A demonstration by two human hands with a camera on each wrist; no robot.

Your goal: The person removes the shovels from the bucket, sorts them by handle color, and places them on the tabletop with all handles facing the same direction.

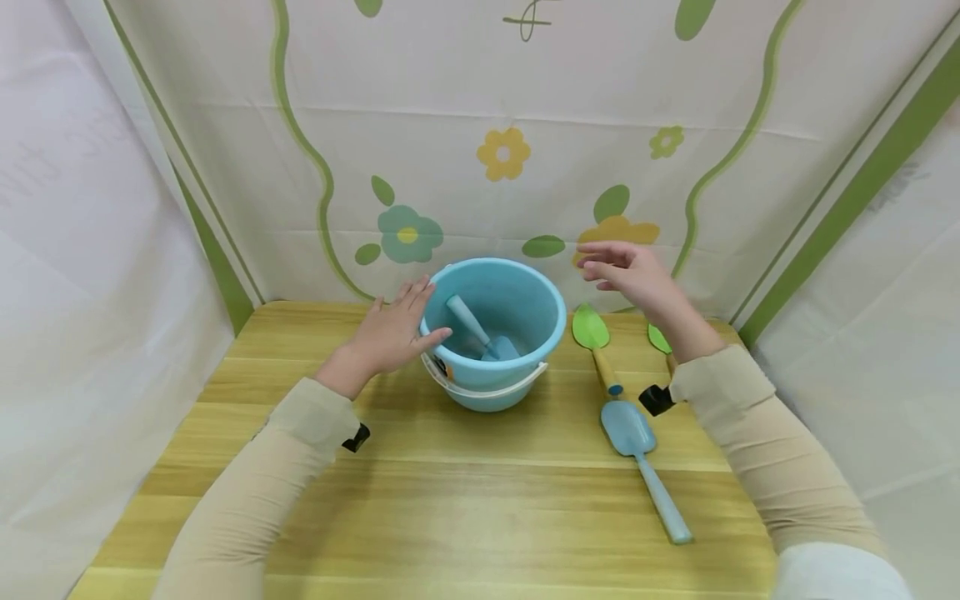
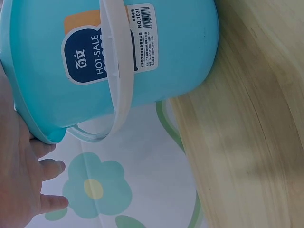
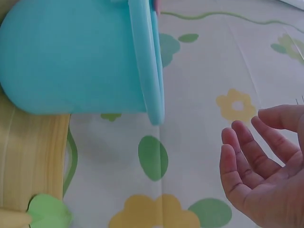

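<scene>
Fingers of the left hand (image 1: pixel 390 333) are lying straight and slightly spread against the rim of the blue bucket (image 1: pixel 517 304), pressing rather than gripping; the right hand (image 1: pixel 630 271) is hovering just beside the bucket's far side, fingers relaxed and apart, holding nothing. The bucket is standing upright near the back of the wooden table (image 1: pixel 450 500), with 1 blue trowel (image 1: pixel 480 332) leaning inside. Being smooth, light plastic on slick wood, it could, I would judge, be sliding or tipping if that 1-sided push grows. Its white bail handle (image 1: pixel 491 388) is hanging loose in front. To the right, a blue scoop (image 1: pixel 637 454) and a green-bladed, wooden-handled spade (image 1: pixel 596 342) are lying flat.
</scene>
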